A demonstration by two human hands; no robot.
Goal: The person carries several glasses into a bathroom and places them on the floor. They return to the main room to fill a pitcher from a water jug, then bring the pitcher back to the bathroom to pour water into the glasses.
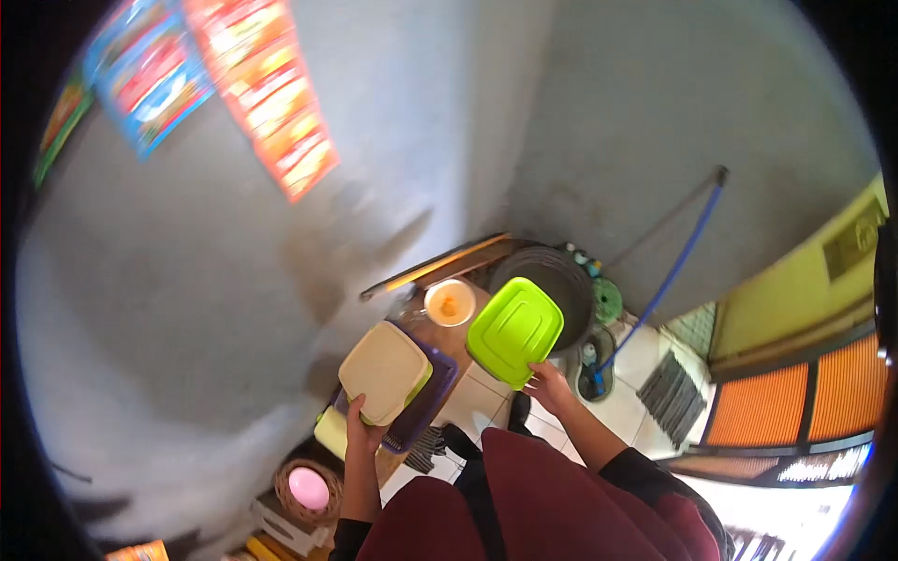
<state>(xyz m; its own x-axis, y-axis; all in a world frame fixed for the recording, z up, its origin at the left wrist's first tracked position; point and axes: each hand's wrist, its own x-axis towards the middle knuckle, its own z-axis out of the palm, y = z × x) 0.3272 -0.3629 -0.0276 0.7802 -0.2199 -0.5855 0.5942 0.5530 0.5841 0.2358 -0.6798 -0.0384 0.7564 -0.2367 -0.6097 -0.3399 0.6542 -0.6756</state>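
Note:
My left hand grips the near edge of a plastic food container with a beige lid; a yellow-green edge shows under the lid. It is held over a purple tray on a wooden bench. My right hand pinches the lower right corner of a bright green plastic lid with rounded corners and a raised rectangle on top. The green lid overlaps a large dark basin in this view. Past the beige lid stands a white tub with something orange inside.
Sachet strips hang on the grey wall. A blue hose runs down to the tiled floor. Striped grey mat lies at right, beside an orange-slatted panel. At lower left, a wicker basket holds a pink round object.

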